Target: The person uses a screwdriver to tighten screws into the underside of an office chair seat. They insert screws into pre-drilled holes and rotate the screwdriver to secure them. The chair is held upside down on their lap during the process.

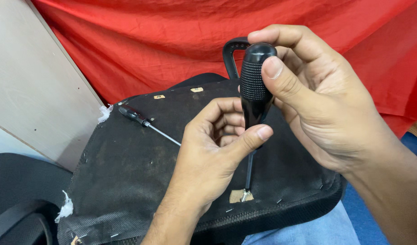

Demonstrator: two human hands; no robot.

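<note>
Both hands on a screwdriver, standing upright at centre frame, tip down on a seat underside.

Right hand: fingers wrapped on the knurled top of the handle, thumb pressed across it. Left hand: fingers curled around the lower handle, thumb against it, steadying. Shaft runs down to a small metal plate at the lower edge of the black fabric. To do it well: keep the shaft square to the fastener, push down through the top hand, let the lower hand only guide. Spare screwdriver lies loose on the fabric, upper left. Red cloth behind, armrest loop partly behind the handle. Tip-to-screw contact too small to make out; can't tell the bit type. Seat's lower left corner is cut off.
</note>
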